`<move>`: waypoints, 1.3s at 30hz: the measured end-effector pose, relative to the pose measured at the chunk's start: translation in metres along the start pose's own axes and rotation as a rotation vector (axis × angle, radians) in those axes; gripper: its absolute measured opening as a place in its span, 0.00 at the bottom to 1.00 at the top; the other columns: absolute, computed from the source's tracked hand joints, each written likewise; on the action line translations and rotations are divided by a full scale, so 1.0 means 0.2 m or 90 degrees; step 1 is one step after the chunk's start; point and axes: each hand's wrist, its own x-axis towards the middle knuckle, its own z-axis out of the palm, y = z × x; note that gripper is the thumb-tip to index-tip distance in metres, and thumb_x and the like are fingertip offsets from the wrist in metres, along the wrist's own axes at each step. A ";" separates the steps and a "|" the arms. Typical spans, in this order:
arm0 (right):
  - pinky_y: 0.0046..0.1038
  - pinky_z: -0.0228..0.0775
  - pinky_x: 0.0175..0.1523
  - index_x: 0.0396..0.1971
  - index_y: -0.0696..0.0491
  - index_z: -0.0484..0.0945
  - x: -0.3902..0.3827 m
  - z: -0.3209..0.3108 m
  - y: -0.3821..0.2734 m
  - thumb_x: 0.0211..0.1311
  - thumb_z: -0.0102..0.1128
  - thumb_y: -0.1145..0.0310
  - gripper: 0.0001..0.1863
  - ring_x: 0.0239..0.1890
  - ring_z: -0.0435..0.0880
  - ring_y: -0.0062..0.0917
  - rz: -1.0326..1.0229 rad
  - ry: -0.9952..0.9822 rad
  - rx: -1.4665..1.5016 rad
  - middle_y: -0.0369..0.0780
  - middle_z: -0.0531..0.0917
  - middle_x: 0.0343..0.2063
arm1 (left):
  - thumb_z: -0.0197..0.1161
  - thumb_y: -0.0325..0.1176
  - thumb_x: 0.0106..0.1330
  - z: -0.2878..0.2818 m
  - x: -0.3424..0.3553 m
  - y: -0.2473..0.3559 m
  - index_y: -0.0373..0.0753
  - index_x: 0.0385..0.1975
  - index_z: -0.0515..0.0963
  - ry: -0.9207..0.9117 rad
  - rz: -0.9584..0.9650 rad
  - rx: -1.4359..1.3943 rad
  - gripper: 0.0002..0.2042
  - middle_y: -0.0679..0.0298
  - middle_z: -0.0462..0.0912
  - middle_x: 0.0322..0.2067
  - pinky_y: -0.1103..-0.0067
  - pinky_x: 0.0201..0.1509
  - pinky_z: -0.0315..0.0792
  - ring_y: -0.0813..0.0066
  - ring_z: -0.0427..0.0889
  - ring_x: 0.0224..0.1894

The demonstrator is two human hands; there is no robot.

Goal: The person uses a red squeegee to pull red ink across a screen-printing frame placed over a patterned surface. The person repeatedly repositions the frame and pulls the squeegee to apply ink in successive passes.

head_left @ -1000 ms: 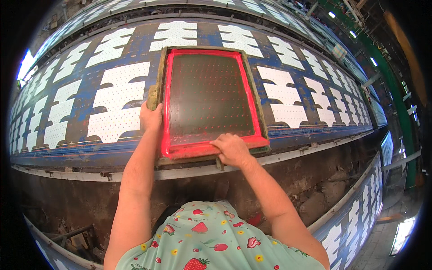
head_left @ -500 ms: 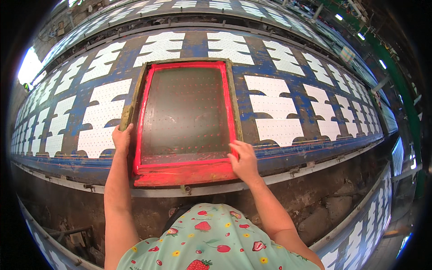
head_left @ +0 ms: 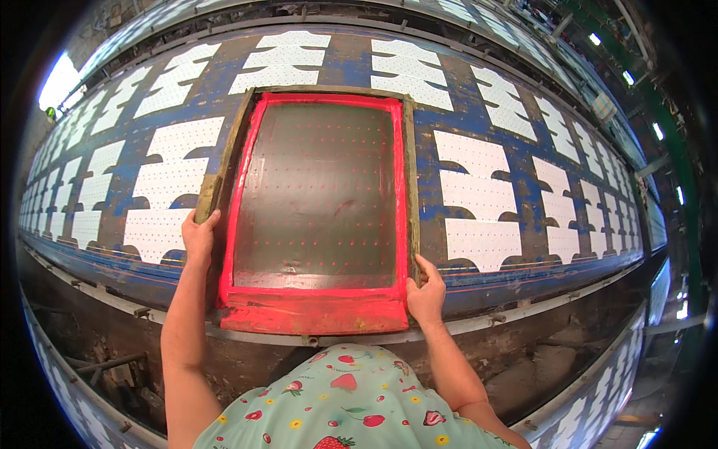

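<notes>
A screen-printing frame [head_left: 314,308] with bright red borders and dark translucent mesh lies in front of me, over the printing table. Red dots show in rows through its mesh. My left hand [head_left: 198,238] is closed around the frame's left wooden rail, near a light block of wood [head_left: 207,196] on that side. At the lower right, my right hand [head_left: 426,293] grips the outer edge of the right rail, thumb and fingers bent against it. Whatever lies directly beneath the frame is mostly hidden.
White dotted cut fabric pieces [head_left: 479,198] lie in rows across the long blue-brown table [head_left: 441,288]. A metal rail [head_left: 479,323] with small stops runs along its near edge. More tables with similar pieces stand behind and at the lower right [head_left: 591,396].
The frame appears larger and its lower edge sits nearer my body. My right hand has shifted from the lower right red border to the outside of the right rail. My left hand keeps its hold.
</notes>
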 end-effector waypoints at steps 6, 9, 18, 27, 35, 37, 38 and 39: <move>0.36 0.81 0.56 0.56 0.54 0.91 0.00 -0.02 -0.06 0.56 0.72 0.83 0.25 0.51 0.89 0.38 -0.041 0.016 0.005 0.46 0.91 0.49 | 0.78 0.30 0.73 -0.01 -0.01 0.02 0.29 0.54 0.88 -0.020 -0.009 -0.019 0.15 0.63 0.93 0.43 0.75 0.53 0.79 0.76 0.87 0.42; 0.39 0.82 0.60 0.52 0.53 0.92 0.00 -0.07 -0.13 0.55 0.73 0.83 0.23 0.54 0.91 0.44 -0.052 0.030 0.010 0.48 0.91 0.50 | 0.77 0.29 0.73 -0.02 0.00 0.03 0.29 0.55 0.88 -0.026 -0.032 -0.046 0.15 0.62 0.93 0.44 0.75 0.53 0.79 0.76 0.87 0.43; 0.43 0.82 0.63 0.48 0.52 0.93 0.08 -0.27 -0.17 0.55 0.74 0.80 0.19 0.56 0.90 0.46 -0.102 0.033 0.030 0.49 0.91 0.51 | 0.78 0.31 0.73 0.03 -0.04 0.15 0.31 0.55 0.88 -0.035 -0.069 -0.062 0.16 0.64 0.92 0.45 0.75 0.54 0.78 0.77 0.87 0.44; 0.35 0.81 0.50 0.47 0.52 0.94 0.35 -0.71 0.28 0.54 0.71 0.83 0.20 0.41 0.88 0.36 -0.016 0.050 0.020 0.44 0.90 0.45 | 0.80 0.31 0.72 0.63 -0.34 0.32 0.32 0.53 0.88 -0.031 -0.023 -0.086 0.15 0.67 0.92 0.43 0.76 0.53 0.78 0.78 0.86 0.43; 0.33 0.76 0.46 0.46 0.53 0.94 0.55 -1.17 0.90 0.51 0.68 0.85 0.21 0.37 0.83 0.32 0.064 0.086 0.010 0.40 0.85 0.37 | 0.81 0.31 0.69 1.34 -0.85 0.48 0.32 0.52 0.88 -0.009 -0.002 -0.047 0.16 0.67 0.91 0.41 0.75 0.51 0.78 0.78 0.85 0.42; 0.32 0.76 0.47 0.46 0.55 0.94 0.58 -1.28 1.03 0.51 0.67 0.86 0.21 0.38 0.84 0.31 0.053 0.101 0.022 0.41 0.85 0.38 | 0.81 0.31 0.69 1.48 -0.97 0.50 0.31 0.53 0.88 -0.024 -0.002 -0.084 0.17 0.66 0.91 0.42 0.76 0.50 0.78 0.78 0.86 0.42; 0.32 0.77 0.47 0.46 0.55 0.94 0.60 -1.33 1.09 0.51 0.67 0.86 0.21 0.38 0.84 0.31 0.062 0.105 0.023 0.41 0.86 0.38 | 0.81 0.30 0.70 1.54 -1.03 0.50 0.31 0.53 0.88 -0.025 -0.002 -0.087 0.16 0.66 0.91 0.42 0.77 0.49 0.78 0.78 0.86 0.42; 0.32 0.77 0.48 0.46 0.55 0.94 0.61 -1.38 1.14 0.50 0.67 0.86 0.22 0.38 0.84 0.31 0.085 0.107 0.019 0.41 0.86 0.38 | 0.81 0.30 0.70 1.59 -1.08 0.51 0.31 0.53 0.88 -0.033 0.017 -0.103 0.16 0.66 0.91 0.42 0.77 0.49 0.78 0.78 0.86 0.42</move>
